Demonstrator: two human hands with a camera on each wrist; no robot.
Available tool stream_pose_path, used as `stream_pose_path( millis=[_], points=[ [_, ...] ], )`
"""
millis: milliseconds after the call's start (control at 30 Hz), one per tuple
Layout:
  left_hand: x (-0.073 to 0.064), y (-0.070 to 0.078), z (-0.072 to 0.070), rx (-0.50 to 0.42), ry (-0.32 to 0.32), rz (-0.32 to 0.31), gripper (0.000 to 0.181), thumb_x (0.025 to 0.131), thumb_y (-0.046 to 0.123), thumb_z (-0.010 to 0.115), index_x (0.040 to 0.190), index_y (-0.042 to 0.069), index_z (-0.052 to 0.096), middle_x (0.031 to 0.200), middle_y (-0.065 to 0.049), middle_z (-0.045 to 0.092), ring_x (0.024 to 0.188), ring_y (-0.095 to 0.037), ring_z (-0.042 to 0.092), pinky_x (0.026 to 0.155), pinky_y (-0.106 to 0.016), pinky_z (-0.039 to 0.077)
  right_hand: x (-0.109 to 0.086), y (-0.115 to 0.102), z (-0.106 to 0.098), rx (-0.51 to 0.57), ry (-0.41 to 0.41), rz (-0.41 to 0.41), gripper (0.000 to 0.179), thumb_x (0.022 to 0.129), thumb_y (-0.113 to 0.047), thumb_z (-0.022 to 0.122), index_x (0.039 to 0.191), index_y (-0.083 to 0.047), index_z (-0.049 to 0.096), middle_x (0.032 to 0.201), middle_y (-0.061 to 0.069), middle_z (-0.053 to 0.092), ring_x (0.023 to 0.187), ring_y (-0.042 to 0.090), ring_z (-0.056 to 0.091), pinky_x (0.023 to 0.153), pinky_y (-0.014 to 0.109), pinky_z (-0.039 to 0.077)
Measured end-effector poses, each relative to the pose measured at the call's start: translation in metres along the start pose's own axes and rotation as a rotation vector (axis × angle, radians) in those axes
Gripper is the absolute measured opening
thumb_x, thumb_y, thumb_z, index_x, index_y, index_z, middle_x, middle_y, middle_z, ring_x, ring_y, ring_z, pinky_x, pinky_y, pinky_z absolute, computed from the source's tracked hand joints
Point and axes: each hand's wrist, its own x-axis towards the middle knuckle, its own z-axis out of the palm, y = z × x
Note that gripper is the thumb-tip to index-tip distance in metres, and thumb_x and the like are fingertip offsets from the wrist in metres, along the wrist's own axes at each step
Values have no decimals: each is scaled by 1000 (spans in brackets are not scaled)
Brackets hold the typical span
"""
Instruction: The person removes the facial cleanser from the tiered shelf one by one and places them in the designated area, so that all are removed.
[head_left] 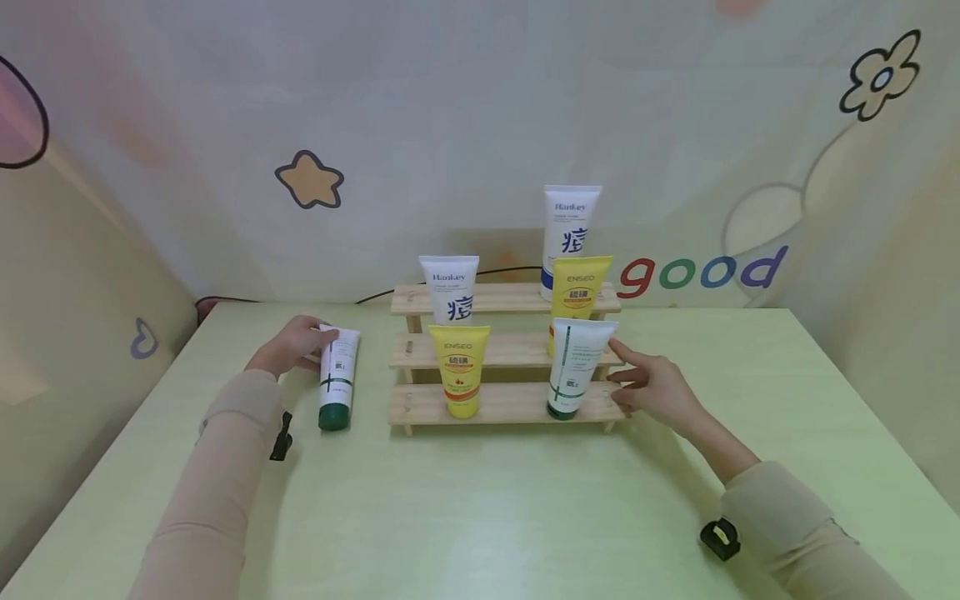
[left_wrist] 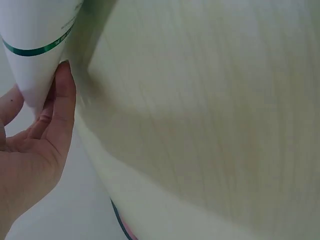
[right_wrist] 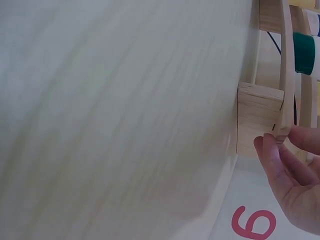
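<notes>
- gripping the held tube [head_left: 338, 367], white with a green cap, by its flat end: left hand [head_left: 296, 343], thumb on one side, fingers on the other.
- held tube position: left of the wooden rack [head_left: 517, 351], apart from it, cap toward the person; contact between cap and table [head_left: 480, 508] cannot be determined.
- right hand [head_left: 651, 387]: pinches the right end of the rack's lowest board, thumb and fingertips on opposite faces.
- rack, lowest tier: front yellow tube [head_left: 461, 371] at left, shelved green-capped tube [head_left: 576, 367] at right, both upright on their caps.
- rack, middle tier: rear yellow tube [head_left: 580, 287] at right, partly hidden by the tube in front.
- left white-and-blue tube [head_left: 452, 287]: behind the front yellow tube; base hidden.
- rack, top tier: upper white-and-blue tube [head_left: 570, 225], upright at right.
- backdrop [head_left: 420, 108]: printed with a star [head_left: 310, 179] at left and the word "good" [head_left: 701, 272] at right.
</notes>
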Motion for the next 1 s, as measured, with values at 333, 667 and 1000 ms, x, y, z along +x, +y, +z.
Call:
stream_pose_path(
  millis=[333,667,1000],
  points=[
    [-9,6,-10,15,26,20,57,96,12,40,142,-6,12,137,-32,27,121,-43,36,86,-46,47,1,-5,-1,-24,15,-23,73,81,5,62,143,-9,25,115,29,55,100,36,59,70,33,54],
    [-58,82,-18,69,135,296,48,98,25,41,137,-1,31,133,-25,39,115,-37,46,88,-42,47,0,1,1,12,21,-8,74,80,6,63,143,-9,26,117,29,54,99,35,59,70,33,54],
    [-76,153,0,103,127,602,50,92,27,54,137,12,36,125,-13,50,105,-24,55,79,-31,51,1,3,2,-16,22,-44,74,79,6,63,142,-6,27,115,30,54,95,36,60,69,34,54]
  ],
)
